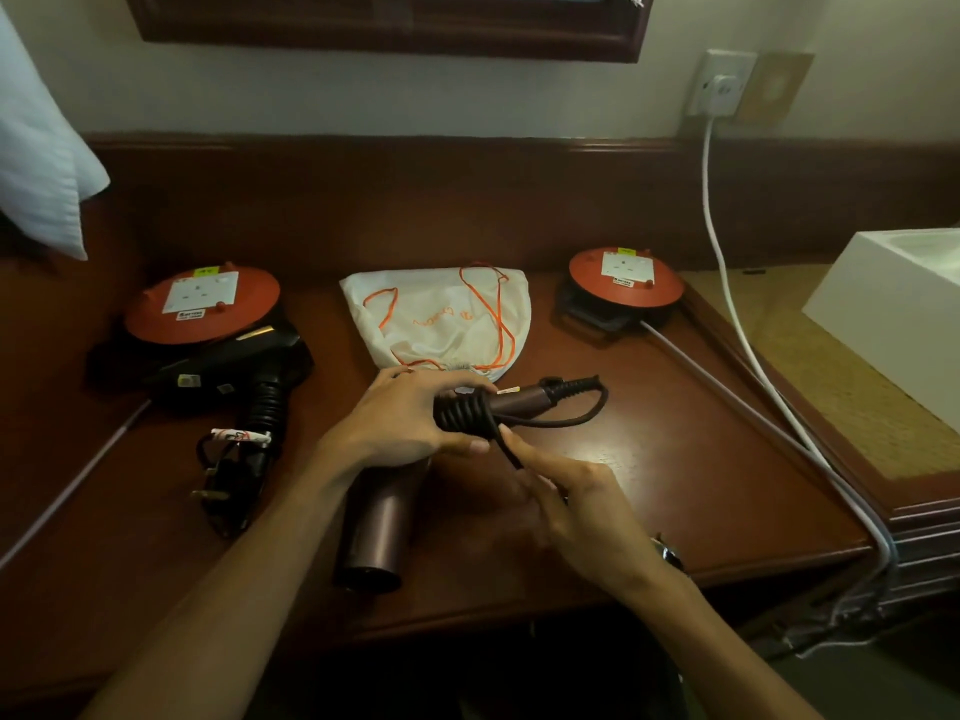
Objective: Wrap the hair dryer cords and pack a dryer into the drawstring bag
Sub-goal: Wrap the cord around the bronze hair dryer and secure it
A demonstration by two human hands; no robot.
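A black hair dryer (244,376) with its bundled cord is lying at the left of the counter (649,459), untouched. At centre, the brown hair dryer (379,522) is being held just above the counter by the left hand (400,423), whose grip is clamped over the coils on the handle. The cord (566,413) is being pinched by the right hand (576,496), grip closed on it. The coils could be loosened if tension is lost, and the loop trailing to the right is likely to spring free. The dryer is appearing matte and cylindrical, its cord dark and stiff. The drawstring bag (441,319) is lying flat just behind.
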